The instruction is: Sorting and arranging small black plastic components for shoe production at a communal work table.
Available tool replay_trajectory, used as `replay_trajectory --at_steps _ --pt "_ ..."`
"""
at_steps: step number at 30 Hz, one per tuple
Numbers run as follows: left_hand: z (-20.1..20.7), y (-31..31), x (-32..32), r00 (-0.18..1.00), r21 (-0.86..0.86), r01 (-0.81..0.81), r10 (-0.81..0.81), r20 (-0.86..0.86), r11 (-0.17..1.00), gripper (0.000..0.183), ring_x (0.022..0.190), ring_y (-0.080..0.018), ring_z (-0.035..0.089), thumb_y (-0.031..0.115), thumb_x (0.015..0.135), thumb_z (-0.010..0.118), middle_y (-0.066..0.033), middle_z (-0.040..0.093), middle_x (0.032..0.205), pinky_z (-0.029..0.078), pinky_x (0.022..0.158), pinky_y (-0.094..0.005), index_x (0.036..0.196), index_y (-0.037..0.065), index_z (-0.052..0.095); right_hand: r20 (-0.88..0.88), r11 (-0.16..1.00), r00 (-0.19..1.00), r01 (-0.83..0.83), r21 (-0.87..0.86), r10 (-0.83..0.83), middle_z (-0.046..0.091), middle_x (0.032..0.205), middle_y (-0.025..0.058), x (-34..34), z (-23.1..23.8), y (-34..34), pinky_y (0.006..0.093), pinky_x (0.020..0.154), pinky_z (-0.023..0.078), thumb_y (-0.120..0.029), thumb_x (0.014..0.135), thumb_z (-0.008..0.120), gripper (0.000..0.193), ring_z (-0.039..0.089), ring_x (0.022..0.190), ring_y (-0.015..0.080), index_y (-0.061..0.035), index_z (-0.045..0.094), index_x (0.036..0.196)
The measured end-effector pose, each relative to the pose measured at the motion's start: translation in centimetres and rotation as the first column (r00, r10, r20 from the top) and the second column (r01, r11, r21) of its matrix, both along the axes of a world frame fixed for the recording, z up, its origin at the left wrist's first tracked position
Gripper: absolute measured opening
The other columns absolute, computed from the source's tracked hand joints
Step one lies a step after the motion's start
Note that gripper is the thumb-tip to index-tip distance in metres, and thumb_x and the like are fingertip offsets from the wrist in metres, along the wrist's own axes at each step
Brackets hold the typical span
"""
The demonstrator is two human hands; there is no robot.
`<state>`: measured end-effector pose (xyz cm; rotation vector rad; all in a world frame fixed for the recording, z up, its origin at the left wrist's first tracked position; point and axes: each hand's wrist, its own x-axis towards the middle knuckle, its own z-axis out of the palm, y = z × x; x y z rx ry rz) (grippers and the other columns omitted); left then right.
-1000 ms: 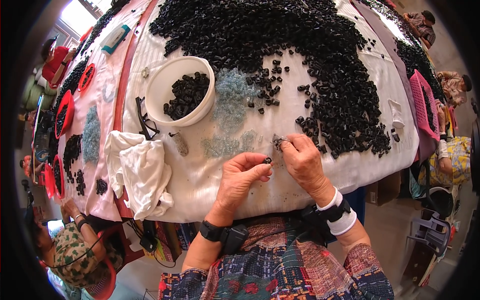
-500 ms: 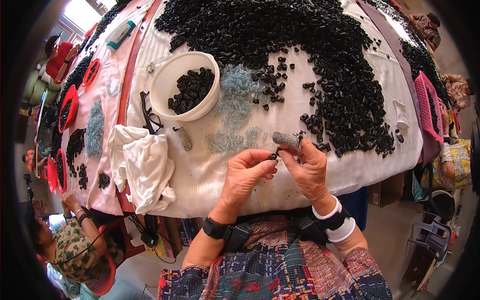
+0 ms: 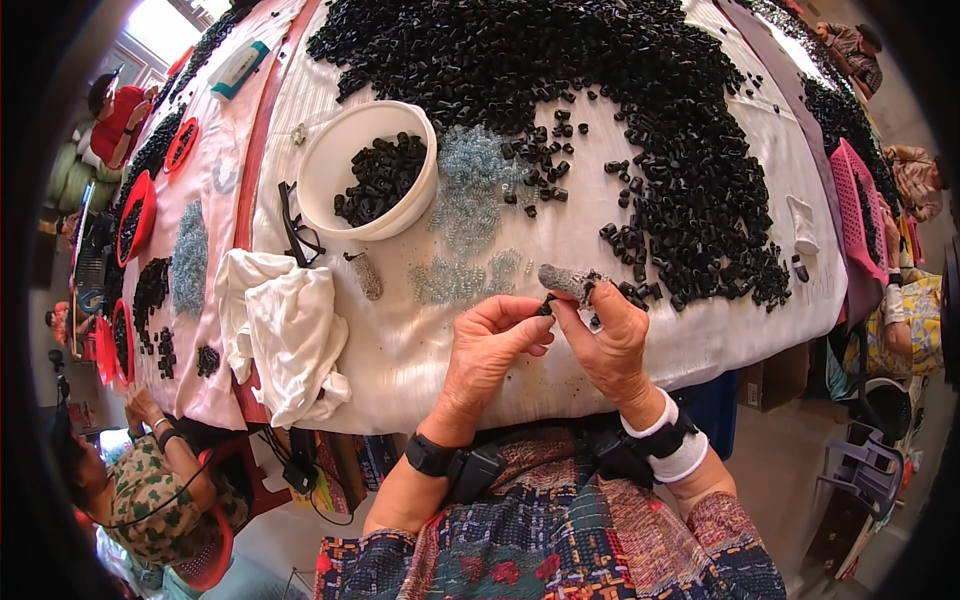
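My left hand (image 3: 492,345) pinches a small black plastic part (image 3: 545,305) between thumb and forefinger. Meeting it there, my right hand (image 3: 610,340) presses its thumb against the same part, fingers curled. A grey fabric finger cover (image 3: 568,281), dark at its frayed edge, seems to sit on my right forefinger. A similar grey cover (image 3: 366,277) lies on the white cloth to the left. Just beyond my hands are small clear bluish springs or rings (image 3: 470,280). A white bowl (image 3: 310,200) of black parts stands farther left.
A large heap of black parts (image 3: 560,60) spreads over the far and right side. White crumpled fabric (image 3: 285,340) and black-framed glasses (image 3: 297,225) lie at left, a small white tube (image 3: 802,225) at right. People sit at both sides; a pink basket (image 3: 850,200) is at right.
My right hand and its grey finger cover have shifted slightly left, closing in on my left fingertips. The left hand stays almost still, holding the black part.
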<state>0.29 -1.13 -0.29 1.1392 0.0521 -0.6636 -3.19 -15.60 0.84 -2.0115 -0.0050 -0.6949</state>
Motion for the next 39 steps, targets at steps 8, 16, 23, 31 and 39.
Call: replay_trajectory --at_steps 8,16,23,31,39 --pt "0.0 -0.1 0.0 1.0 0.012 -0.01 0.01 0.0 1.0 0.02 0.072 -0.0127 0.065 0.007 0.081 0.069 -0.0076 0.067 0.083 0.052 0.062 -0.023 0.097 -0.002 0.063 0.026 0.999 1.0 0.006 -0.032 -0.005 0.061 0.075 0.0126 0.1 -0.5 0.0 0.0326 0.057 0.048 0.006 0.071 0.067 0.017 0.061 0.064 0.0275 -0.0006 0.061 0.085" --pt "0.0 -0.1 -0.2 1.0 0.038 -0.025 0.024 0.006 0.999 0.017 0.07 -0.012 0.064 0.006 0.08 0.069 -0.0074 0.067 0.081 0.052 0.061 -0.0225 0.095 -0.002 0.064 0.003 0.987 0.998 -0.06 -0.151 0.061 0.057 0.072 0.0125 -0.3 -0.1 -0.4 0.0341 0.056 0.047 0.01 0.066 0.064 0.019 0.057 0.064 0.028 0.0014 0.058 0.083" --pt "0.0 -0.2 -0.1 1.0 0.077 0.0 0.0 -0.007 0.997 0.018 0.071 -0.0131 0.065 0.007 0.08 0.07 -0.0085 0.067 0.082 0.052 0.061 -0.0227 0.095 -0.002 0.064 -0.033 0.972 0.994 -0.104 -0.212 0.099 0.058 0.076 0.0137 -0.6 0.1 -0.5 0.0354 0.059 0.048 0.011 0.066 0.059 0.022 0.058 0.068 0.0297 0.0023 0.058 0.087" --pt "0.0 0.1 0.3 0.994 0.035 0.036 -0.032 -0.103 0.999 0.02 0.076 -0.016 0.066 0.009 0.081 0.068 -0.0098 0.067 0.085 0.053 0.063 -0.0235 0.097 -0.003 0.063 -0.03 0.951 0.993 -0.114 -0.289 0.11 0.058 0.077 0.0136 -0.6 0.3 -0.4 0.0356 0.059 0.049 0.011 0.066 0.059 0.025 0.058 0.07 0.0294 0.002 0.059 0.09" --pt "0.5 -0.4 0.6 0.988 0.117 0.024 -0.006 -0.152 0.993 0.012 0.066 -0.014 0.064 0.006 0.082 0.064 -0.0069 0.065 0.078 0.053 0.057 -0.0227 0.092 -0.001 0.062 -0.058 0.931 0.992 -0.128 -0.343 0.115 0.056 0.075 0.0134 -0.8 0.6 -0.3 0.0364 0.058 0.048 0.01 0.066 0.058 0.023 0.056 0.068 0.0292 0.0024 0.057 0.087"
